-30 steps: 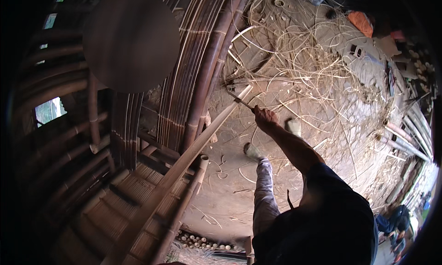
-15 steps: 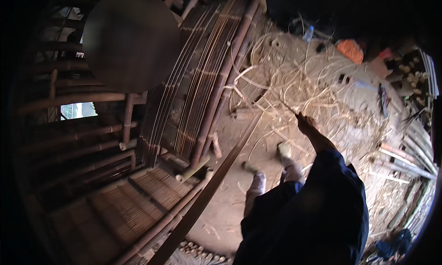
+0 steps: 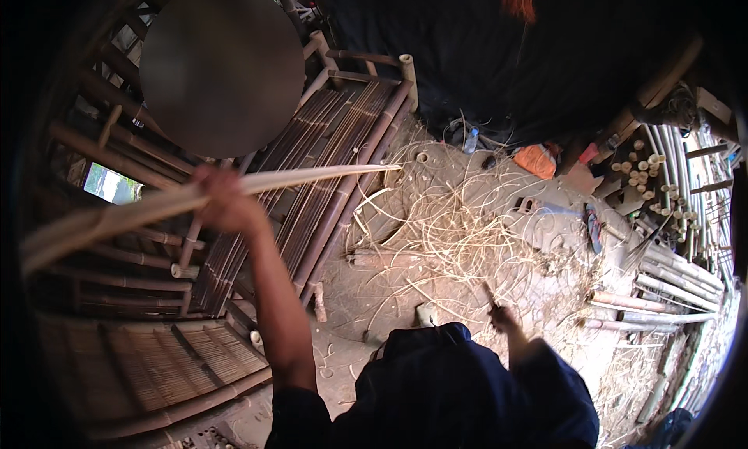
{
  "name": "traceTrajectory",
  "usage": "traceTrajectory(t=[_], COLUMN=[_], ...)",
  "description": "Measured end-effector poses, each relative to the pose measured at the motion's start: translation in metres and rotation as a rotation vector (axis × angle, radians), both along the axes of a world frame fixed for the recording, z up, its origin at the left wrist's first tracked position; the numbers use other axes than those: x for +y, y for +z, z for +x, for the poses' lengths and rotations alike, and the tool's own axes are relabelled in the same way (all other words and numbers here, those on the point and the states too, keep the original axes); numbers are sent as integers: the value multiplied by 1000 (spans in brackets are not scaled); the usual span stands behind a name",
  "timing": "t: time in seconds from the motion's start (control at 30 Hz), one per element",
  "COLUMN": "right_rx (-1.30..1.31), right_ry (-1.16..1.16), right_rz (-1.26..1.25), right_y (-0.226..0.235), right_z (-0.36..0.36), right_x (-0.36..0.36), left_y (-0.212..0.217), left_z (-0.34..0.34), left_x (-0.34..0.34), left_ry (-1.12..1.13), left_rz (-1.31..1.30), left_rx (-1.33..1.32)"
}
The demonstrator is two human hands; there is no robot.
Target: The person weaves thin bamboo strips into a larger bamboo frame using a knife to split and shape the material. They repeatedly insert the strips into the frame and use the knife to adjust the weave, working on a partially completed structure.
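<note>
My left hand (image 3: 227,201), a little blurred, is closed round a long pale bamboo strip (image 3: 312,176). The strip slants across in front of the bamboo bench (image 3: 352,192), its thin end over the shavings and its wider end toward the left rim. Lower and to the right, my right hand (image 3: 502,319) is wrapped round the handle of what looks like a knife; its short dark blade (image 3: 488,291) points up and away. The knife is well apart from the strip. Loose curled bamboo shavings (image 3: 467,231) lie on the ground ahead of my right hand.
Bamboo poles (image 3: 654,302) lie at the right, with stacked cut poles (image 3: 645,168) behind. An orange bag (image 3: 535,160) and a plastic bottle (image 3: 471,140) sit by the dark cloth (image 3: 499,75). A slatted bamboo frame (image 3: 171,363) stands at lower left.
My left hand has come into view, lifting the bamboo strip from a steep slant to nearly level. My right hand has dropped lower and nearer with the knife. The view has shifted.
</note>
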State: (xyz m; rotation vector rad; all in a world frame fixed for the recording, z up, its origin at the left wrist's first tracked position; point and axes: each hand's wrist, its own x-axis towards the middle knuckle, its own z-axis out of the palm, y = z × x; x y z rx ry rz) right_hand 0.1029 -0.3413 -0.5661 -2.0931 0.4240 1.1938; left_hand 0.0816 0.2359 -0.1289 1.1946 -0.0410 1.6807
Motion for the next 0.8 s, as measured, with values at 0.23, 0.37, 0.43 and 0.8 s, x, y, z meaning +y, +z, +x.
traceTrajectory(t=[0.23, 0.37, 0.43, 0.8], right_rx=[56, 11, -175, -1172], right_ry=[-248, -211, -59, 533], right_rz=[91, 156, 264, 628], right_y=[8, 41, 43, 301], right_z=[-80, -50, -29, 10], right_x=[-25, 13, 35, 197], left_y=[59, 126, 140, 131], left_z=[35, -2, -21, -103], left_x=[-85, -110, -120, -147], left_ry=[547, 597, 648, -221], left_rz=[97, -1, -58, 168], left_rx=[395, 235, 167, -218])
